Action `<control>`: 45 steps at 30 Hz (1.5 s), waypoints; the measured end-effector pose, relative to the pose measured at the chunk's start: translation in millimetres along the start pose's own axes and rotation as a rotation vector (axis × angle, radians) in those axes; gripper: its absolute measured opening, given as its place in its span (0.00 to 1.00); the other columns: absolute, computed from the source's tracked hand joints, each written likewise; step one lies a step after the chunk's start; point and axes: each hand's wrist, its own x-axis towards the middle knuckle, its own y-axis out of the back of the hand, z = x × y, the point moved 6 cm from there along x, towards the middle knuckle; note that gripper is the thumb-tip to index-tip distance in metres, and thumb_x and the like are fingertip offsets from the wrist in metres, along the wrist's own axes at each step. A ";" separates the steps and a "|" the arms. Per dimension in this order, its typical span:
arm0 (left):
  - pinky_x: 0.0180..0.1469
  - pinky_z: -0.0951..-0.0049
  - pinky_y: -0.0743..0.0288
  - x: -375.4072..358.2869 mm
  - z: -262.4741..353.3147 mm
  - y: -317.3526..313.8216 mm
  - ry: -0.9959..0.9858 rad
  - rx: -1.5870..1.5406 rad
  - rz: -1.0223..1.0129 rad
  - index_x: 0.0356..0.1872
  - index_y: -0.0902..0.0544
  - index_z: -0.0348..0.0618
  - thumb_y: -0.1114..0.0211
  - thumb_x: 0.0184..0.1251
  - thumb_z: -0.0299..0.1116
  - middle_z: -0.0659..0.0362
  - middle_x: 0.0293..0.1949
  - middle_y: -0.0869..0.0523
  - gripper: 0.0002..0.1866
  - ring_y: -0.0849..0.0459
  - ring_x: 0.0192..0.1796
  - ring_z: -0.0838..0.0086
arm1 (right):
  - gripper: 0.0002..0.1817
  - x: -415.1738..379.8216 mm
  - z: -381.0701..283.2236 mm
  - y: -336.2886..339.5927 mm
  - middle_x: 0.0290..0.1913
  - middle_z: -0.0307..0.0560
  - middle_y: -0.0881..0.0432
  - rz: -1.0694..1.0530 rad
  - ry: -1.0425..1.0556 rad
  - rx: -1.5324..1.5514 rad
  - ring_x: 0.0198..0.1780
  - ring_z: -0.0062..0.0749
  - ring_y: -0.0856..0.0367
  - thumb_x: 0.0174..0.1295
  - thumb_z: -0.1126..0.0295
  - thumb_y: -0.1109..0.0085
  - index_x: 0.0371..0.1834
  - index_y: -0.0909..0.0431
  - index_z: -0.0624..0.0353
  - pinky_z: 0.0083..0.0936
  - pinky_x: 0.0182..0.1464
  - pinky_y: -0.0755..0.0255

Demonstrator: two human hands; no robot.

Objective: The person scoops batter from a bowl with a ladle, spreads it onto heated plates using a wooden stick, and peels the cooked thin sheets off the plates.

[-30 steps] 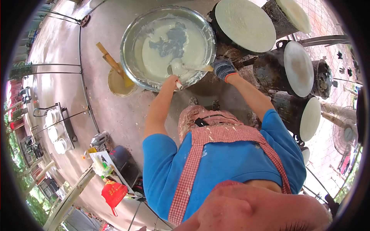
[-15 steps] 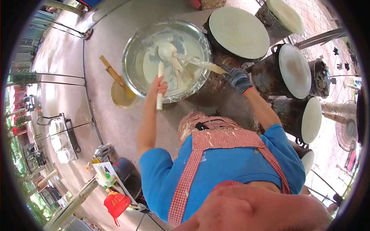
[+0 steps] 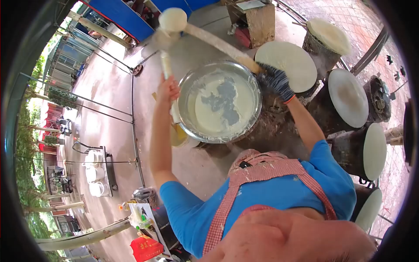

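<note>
Head camera view shows us both hands raised around a wide metal basin [image 3: 257, 107], which stands on the floor and contains a pale mixture [image 3: 208, 114]. Our left hand [image 3: 168, 89] is bare, and its fingers are closed around a pale handle [image 3: 166, 64]. At the far end of this handle we see a blurred head [image 3: 166, 40], and its exact shape we cannot tell. Our right hand [image 3: 276, 81] wears a dark striped glove and grips the near end of a long wooden stick [image 3: 216, 42]. At the other end of the stick there is a pale rounded mass [image 3: 173, 19], just above the blurred head. Whether these two touch, we cannot tell.

Both tool ends lie outside the outline of the basin, over the floor at its far left. In our judgement, the step in hand is to hold some of the thick mixture on the two tools, away from the basin. For the next move, we think that both grips must remain firm and the two ends close together, so that nothing drops on the floor. Right of the basin stands the nearest round pale top [image 3: 288, 65]; the gloved hand appears beside its edge, but contact is not clear to us.
</note>
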 end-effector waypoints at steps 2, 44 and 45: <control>0.07 0.83 0.51 23.4 -81.5 -5.6 0.571 -0.653 -0.576 0.17 0.39 0.49 0.51 0.64 0.43 0.67 0.11 0.41 0.18 0.46 0.08 0.84 | 0.22 -32.4 36.5 -36.3 0.41 0.51 0.22 -0.125 -0.085 -0.109 0.41 0.36 0.23 0.49 0.58 0.40 0.48 0.27 0.52 0.26 0.46 0.33; 0.07 0.84 0.49 -93.5 -323.3 -600.8 1.066 -0.272 -0.998 0.33 0.39 0.49 0.50 0.63 0.31 0.66 0.13 0.42 0.06 0.43 0.09 0.83 | 0.20 -470.3 139.1 399.4 0.34 0.51 0.21 0.686 -0.878 -0.406 0.36 0.39 0.22 0.52 0.56 0.45 0.46 0.26 0.54 0.28 0.39 0.31; 0.06 0.85 0.50 -75.3 -336.8 -625.3 0.911 -0.120 -1.020 0.41 0.41 0.56 0.48 0.61 0.28 0.66 0.14 0.42 0.12 0.44 0.09 0.83 | 0.21 -446.6 124.9 417.8 0.33 0.51 0.21 0.799 -0.535 -0.608 0.35 0.40 0.22 0.52 0.59 0.45 0.48 0.28 0.53 0.29 0.37 0.30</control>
